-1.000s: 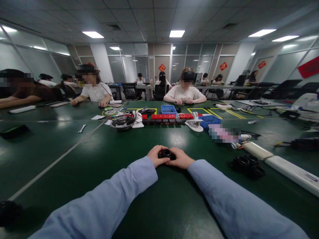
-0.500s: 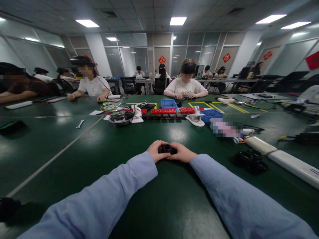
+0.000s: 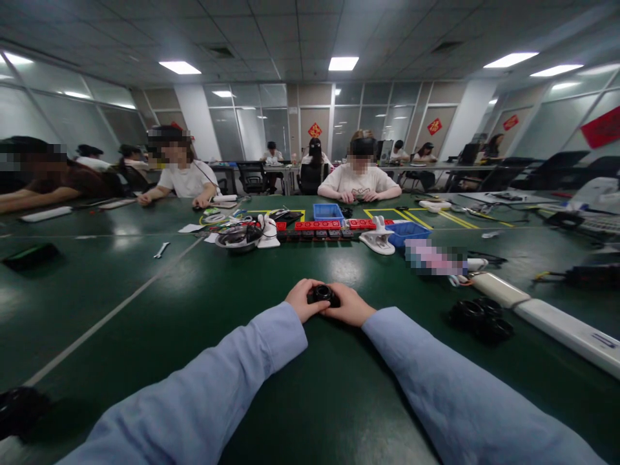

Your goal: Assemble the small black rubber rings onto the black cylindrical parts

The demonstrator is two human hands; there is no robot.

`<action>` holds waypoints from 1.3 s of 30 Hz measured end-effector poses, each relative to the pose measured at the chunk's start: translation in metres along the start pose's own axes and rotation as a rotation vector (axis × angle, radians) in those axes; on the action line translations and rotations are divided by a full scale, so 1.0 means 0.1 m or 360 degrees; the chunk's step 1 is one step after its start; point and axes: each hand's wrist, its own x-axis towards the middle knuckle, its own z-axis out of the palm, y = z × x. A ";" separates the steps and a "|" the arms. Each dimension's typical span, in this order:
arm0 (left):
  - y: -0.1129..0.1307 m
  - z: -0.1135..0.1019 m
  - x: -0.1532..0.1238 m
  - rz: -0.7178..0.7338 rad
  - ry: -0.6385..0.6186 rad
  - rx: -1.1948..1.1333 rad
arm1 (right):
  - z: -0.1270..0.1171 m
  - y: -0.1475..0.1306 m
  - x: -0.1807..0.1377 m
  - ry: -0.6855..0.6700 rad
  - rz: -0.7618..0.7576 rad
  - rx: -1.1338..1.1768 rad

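Between my two hands is a small black part with a round, ring-like opening on top, close above or on the green table. My left hand is closed round its left side, with the thumb along the near edge. On the other side my right hand grips it, its thumb meeting the left one in front. The fingers hide much of the part's body. To the right, a cluster of similar black round parts lies on the table.
Farther off stand a metal bowl of cables, red-and-black strips, white clamp-like stands and blue bins. A wrench lies left. A long white bar runs along the right. Another black part sits at lower left. Several people sit beyond.
The camera view has tilted up slightly, so the scene sits lower in the picture. Both hands keep their hold on the black part, with little visible shift.
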 end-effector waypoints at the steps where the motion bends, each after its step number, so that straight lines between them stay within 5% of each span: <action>1: -0.01 0.00 0.00 0.0011 -0.0014 -0.0007 | -0.01 0.02 0.00 -0.0028 -0.0017 0.0019; 18: -0.04 0.00 0.01 -0.0013 -0.0057 -0.0045 | -0.04 0.04 0.02 -0.0098 -0.0019 0.0100; 27: -0.01 0.09 0.03 -0.0122 0.0232 0.0111 | 0.09 -0.07 0.05 0.0185 0.0360 -0.0213; 39: -0.04 -0.01 0.00 -0.0014 -0.0050 -0.0038 | -0.03 0.09 0.01 -0.0095 -0.0098 0.0142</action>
